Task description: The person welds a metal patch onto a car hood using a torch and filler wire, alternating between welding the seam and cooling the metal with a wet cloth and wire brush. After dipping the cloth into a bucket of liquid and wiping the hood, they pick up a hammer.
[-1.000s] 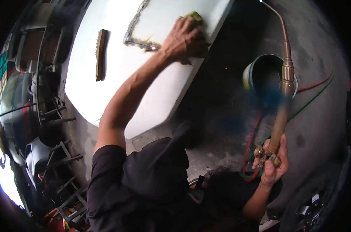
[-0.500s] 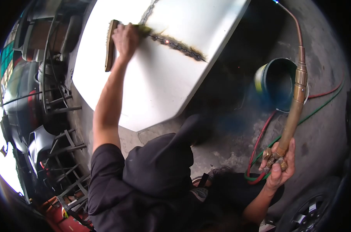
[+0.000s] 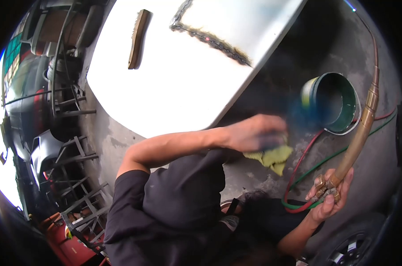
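Note:
My left hand [image 3: 256,133], smeared by motion, is closed on a yellow-green cloth [image 3: 275,158] that hangs below the fingers, between the white panel [image 3: 165,97] and the bucket. In my right hand [image 3: 331,193] is a brass gas torch [image 3: 358,137], gripped at its valve end; its long neck points up, with a small blue flame at the tip. Across the panel runs a dark, scorched weld seam [image 3: 218,44] with a small glowing red spot on it. A wooden-handled wire brush [image 3: 139,40] lies on the panel, left of the seam.
A green bucket [image 3: 349,106] stands on the concrete floor right of the panel. Red hose [image 3: 298,162] and green hose [image 3: 325,166] trail from the torch. Metal frames [image 3: 79,155] and a dark car [image 3: 26,106] are at the left; a wheel [image 3: 351,246] is at lower right.
My left hand has swung from beside the brush and seam down and right off the panel, carrying the cloth. The torch has shifted slightly right and down in view.

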{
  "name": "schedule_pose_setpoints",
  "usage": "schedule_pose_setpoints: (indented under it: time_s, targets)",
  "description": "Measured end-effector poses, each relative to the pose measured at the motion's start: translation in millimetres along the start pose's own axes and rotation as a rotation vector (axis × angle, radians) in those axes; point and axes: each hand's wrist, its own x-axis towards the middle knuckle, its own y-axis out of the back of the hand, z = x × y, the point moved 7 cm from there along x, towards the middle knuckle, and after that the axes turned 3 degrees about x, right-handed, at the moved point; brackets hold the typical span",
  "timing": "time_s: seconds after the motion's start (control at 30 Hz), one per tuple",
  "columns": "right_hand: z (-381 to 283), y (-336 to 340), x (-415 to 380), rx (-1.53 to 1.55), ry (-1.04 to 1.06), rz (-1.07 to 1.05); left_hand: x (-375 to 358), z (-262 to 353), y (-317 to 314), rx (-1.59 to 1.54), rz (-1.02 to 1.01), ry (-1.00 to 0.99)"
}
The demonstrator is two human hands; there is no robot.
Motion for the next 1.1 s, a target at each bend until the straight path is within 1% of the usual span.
schedule_pose_setpoints:
  time_s: [0.03,0.07,0.13,0.17,0.2,0.27,0.3,0.37,0.4,0.47,0.5,0.53,0.6,0.63,0.67,0.73,0.77,0.8,0.87,0.9,0.97,1.0,1.07,1.1]
  targets:
    - [0.2,-0.7,0.1,-0.009,-0.017,0.005,-8.9,-16.2,3.5,-0.235,0.01,0.216]
    - [0.9,-1.0,-0.5,-0.009,-0.019,0.018,-16.4,-24.8,5.6,-0.403,0.011,0.374]
    - [0.9,-3.1,0.1,0.021,-0.023,-0.006,-27.9,-44.3,11.1,-0.47,0.089,0.464]
    - [0.9,-2.8,-0.5,0.015,-0.024,-0.006,-30.9,-44.0,13.8,-0.524,0.138,0.507]
    - [1.3,-2.2,-1.6,0.013,-0.02,-0.008,-35.0,-52.1,12.1,-0.704,0.172,0.592]
    - [-0.1,-0.4,-2.9,0.01,-0.014,-0.004,-35.9,-42.0,15.1,-0.949,0.186,0.623]
    - [-0.1,-0.8,-3.4,0.028,-0.018,-0.019,-37.1,-39.6,15.1,-0.948,0.183,0.623]
    - [0.6,0.2,-4.0,0.045,-0.019,-0.027,-34.0,-29.3,21.0,-0.914,0.223,0.482]
    - [1.1,0.3,-4.3,0.048,-0.014,-0.035,-32.6,-24.9,22.7,-0.913,0.217,0.483]
    - [2.1,1.1,-6.1,0.051,-0.01,-0.04,-29.6,-13.4,30.7,-0.54,0.155,0.481]
    - [2.6,2.0,-6.6,0.044,-0.011,-0.037,-31.1,-16.3,35.8,-0.439,0.169,0.51]
    - [2.6,2.6,-7.4,0.036,-0.013,-0.035,-30.1,-12.7,38.7,-0.439,0.166,0.509]
    - [1.6,3.2,-9.2,0.024,-0.011,-0.03,-28.3,-4.9,52.1,-0.172,0.233,0.553]
    - [1.3,3.5,-10.1,0.016,-0.012,-0.026,-28.4,-3.2,58.0,-0.027,0.298,0.506]
    - [1.0,4.0,-11.1,0.017,-0.011,-0.025,-29.0,-9.0,59.3,-0.025,0.297,0.505]
    - [1.3,4.4,-11.8,0.016,-0.017,-0.024,-23.4,3.5,74.5,0.491,0.359,0.167]
    - [1.4,4.7,-11.4,0.022,-0.013,-0.027,-21.7,1.5,77.5,0.554,0.413,0.13]
    - [1.6,5.1,-11.2,0.018,-0.015,-0.035,-18.8,-2.1,80.3,0.561,0.417,0.13]
    - [1.4,3.9,-10.5,0.017,-0.016,-0.048,-14.2,2.4,87.6,0.901,0.499,0.07]
    - [1.6,3.9,-10.6,0.013,-0.018,-0.043,-10.9,-1.3,88.9,0.903,0.501,0.071]
    - [1.4,3.3,-10.4,0.009,-0.021,-0.038,-5.4,-5.1,90.2,1.084,0.534,0.056]
    - [1.0,2.5,-9.6,0.014,-0.02,-0.041,-3.5,-11.2,92.0,1.084,0.534,0.057]
    - [1.0,0.5,-7.8,0.02,-0.021,-0.045,-0.3,-18.5,87.7,1.188,0.474,-0.043]
    - [1.0,0.0,-6.7,0.022,-0.017,-0.051,0.0,-21.3,86.6,1.217,0.468,-0.059]
